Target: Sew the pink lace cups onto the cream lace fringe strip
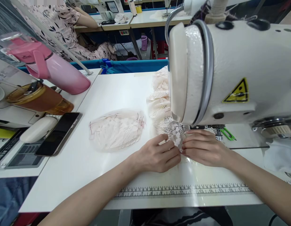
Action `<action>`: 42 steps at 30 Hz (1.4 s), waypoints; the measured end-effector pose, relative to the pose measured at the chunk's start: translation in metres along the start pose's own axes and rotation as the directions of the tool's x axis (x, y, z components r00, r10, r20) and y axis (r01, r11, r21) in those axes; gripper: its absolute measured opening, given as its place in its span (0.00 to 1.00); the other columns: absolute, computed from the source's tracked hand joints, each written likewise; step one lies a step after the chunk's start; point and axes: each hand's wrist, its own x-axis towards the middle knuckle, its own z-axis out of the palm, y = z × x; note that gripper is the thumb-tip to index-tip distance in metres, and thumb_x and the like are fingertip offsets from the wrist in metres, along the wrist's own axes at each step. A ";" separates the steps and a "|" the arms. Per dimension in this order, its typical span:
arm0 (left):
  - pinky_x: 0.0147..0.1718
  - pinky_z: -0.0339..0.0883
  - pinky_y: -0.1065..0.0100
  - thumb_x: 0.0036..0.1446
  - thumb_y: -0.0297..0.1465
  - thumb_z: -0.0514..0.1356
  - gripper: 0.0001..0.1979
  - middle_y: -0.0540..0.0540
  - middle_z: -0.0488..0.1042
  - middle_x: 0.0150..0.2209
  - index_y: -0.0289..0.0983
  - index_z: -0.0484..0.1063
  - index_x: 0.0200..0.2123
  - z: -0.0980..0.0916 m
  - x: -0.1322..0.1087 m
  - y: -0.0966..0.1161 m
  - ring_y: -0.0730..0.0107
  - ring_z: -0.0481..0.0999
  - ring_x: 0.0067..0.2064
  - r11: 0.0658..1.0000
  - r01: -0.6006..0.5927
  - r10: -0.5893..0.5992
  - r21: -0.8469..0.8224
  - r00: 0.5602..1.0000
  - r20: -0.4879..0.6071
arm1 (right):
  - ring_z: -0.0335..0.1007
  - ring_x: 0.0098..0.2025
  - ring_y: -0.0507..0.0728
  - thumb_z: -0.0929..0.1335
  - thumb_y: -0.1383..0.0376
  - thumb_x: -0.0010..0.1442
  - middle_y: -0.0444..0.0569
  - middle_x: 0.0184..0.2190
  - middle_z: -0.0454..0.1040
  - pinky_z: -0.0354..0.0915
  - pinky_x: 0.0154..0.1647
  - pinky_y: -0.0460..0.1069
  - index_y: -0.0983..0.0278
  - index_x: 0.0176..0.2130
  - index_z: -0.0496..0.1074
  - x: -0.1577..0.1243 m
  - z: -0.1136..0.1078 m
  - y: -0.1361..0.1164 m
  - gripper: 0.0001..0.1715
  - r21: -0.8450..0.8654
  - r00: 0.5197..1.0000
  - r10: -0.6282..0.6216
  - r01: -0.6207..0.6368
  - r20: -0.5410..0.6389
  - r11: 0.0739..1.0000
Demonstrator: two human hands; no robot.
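Observation:
A strip of pale lace fabric [159, 103] runs along the left side of the sewing machine [230, 72] and down to the front of its head. My left hand [161, 153] is closed on the near end of the lace, fingers curled. Close beside it, my right hand [204, 147] pinches the same lace edge, its fingers pressed together just below the machine head. The needle area is hidden behind the head. A separate gathered lace piece [117, 130] with reddish thread lies flat on the table, left of my left hand.
A measuring scale [173, 192] runs along the table's front edge. On the left are a phone [59, 135], a pink bottle [58, 70] and an amber cup [45, 97]. Green snips [229, 135] lie under the machine arm. A co-worker [65, 31] sits beyond the blue bar [138, 66].

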 end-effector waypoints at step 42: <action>0.45 0.64 0.57 0.58 0.33 0.52 0.24 0.42 0.74 0.51 0.33 0.65 0.58 0.014 0.000 -0.007 0.55 0.72 0.48 0.920 0.384 -0.330 -0.077 0.866 0.376 | 0.70 0.40 0.51 0.62 0.76 0.61 0.41 0.31 0.77 0.67 0.42 0.47 0.61 0.38 0.73 -0.008 0.019 0.003 0.13 -0.134 0.998 0.052 -0.056 -0.033 0.989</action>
